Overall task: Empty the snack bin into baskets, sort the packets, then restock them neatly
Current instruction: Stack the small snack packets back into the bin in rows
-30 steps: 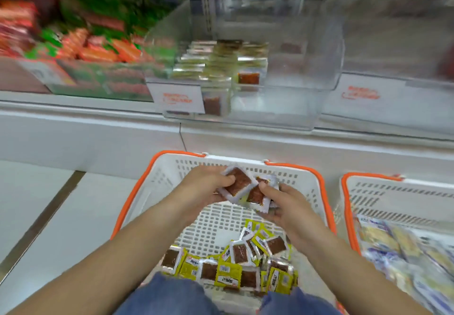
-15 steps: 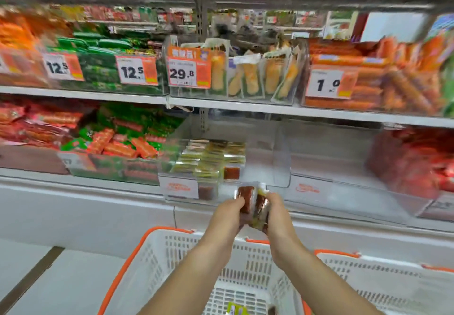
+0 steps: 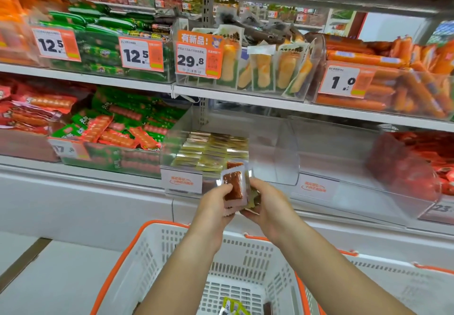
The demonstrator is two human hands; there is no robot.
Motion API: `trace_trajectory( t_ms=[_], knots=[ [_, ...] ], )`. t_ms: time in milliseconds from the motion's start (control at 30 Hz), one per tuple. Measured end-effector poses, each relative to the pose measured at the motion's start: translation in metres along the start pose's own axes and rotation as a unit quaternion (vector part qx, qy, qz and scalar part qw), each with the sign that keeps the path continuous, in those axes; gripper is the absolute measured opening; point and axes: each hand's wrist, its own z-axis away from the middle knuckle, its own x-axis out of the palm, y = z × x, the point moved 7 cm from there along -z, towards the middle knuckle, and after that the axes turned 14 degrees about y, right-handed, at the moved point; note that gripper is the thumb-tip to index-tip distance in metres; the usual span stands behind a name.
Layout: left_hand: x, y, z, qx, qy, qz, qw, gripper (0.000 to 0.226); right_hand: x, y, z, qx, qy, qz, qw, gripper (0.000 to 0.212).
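Both hands have risen from the basket (image 3: 157,246): left hand (image 3: 213,206) and right hand (image 3: 266,203) pinch the packet stack (image 3: 234,188) just before the clear bin (image 3: 277,147). Align edges (brown faces forward), then insert beside existing rows.

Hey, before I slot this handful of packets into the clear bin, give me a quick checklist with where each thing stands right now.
1. Grip on the packets: ok, left hand and right hand both pinch the stack.
2. Stack squared up: not ok, edges look uneven and a yellow corner sticks out low.
3. Room in the clear bin: ok, its right side is bare beside the stocked rows.
4. Packets facing the same way as the rows: cannot tell, too blurred.
5. More packets left in the basket: ok, a few show at the bottom.
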Motion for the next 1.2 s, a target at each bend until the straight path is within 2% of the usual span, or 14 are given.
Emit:
trace_trajectory(
  t_ms=[167,300,400,533,667,800,900,967,1067,1200],
  knots=[
    [-0.001,0.001,0.003,0.003,-0.014,0.022,1.000,0.024,0.002,-0.002,0.001,-0.091,-0.006,0.031,0.995,0.021],
    [-0.002,-0.001,0.001,-0.015,-0.010,0.072,0.997,0.029,-0.002,0.002,0.002,-0.069,-0.009,0.005,0.998,0.017],
    [0.000,-0.002,0.004,-0.061,-0.021,0.113,0.991,0.027,-0.008,0.000,0.001,-0.071,0.003,0.002,0.997,0.020],
    [0.004,-0.006,0.007,-0.080,-0.039,0.088,0.992,0.026,-0.022,-0.001,-0.006,-0.087,0.028,0.019,0.996,0.021],
    [0.007,-0.008,0.004,-0.085,-0.051,0.110,0.989,0.025,-0.028,0.000,-0.008,-0.067,0.007,-0.018,0.998,0.016],
    [0.007,0.000,-0.002,0.004,-0.065,0.041,0.997,0.022,-0.036,-0.004,-0.009,-0.111,0.034,0.007,0.993,0.016],
    [0.012,0.001,0.003,0.033,-0.093,-0.009,0.995,0.023,-0.042,-0.009,-0.010,-0.138,0.059,0.016,0.989,0.021],
    [0.013,0.001,0.004,0.046,-0.081,-0.015,0.996,0.022,-0.043,-0.010,-0.009,-0.137,0.054,0.016,0.989,0.027],
    [0.015,0.001,0.006,0.089,-0.052,-0.018,0.994,0.020,-0.032,-0.005,-0.005,-0.152,0.015,0.037,0.988,0.022],
    [0.017,-0.003,0.009,0.132,-0.023,-0.046,0.990,0.020,-0.029,0.000,-0.006,-0.211,0.041,0.102,0.971,0.018]
  ],
)
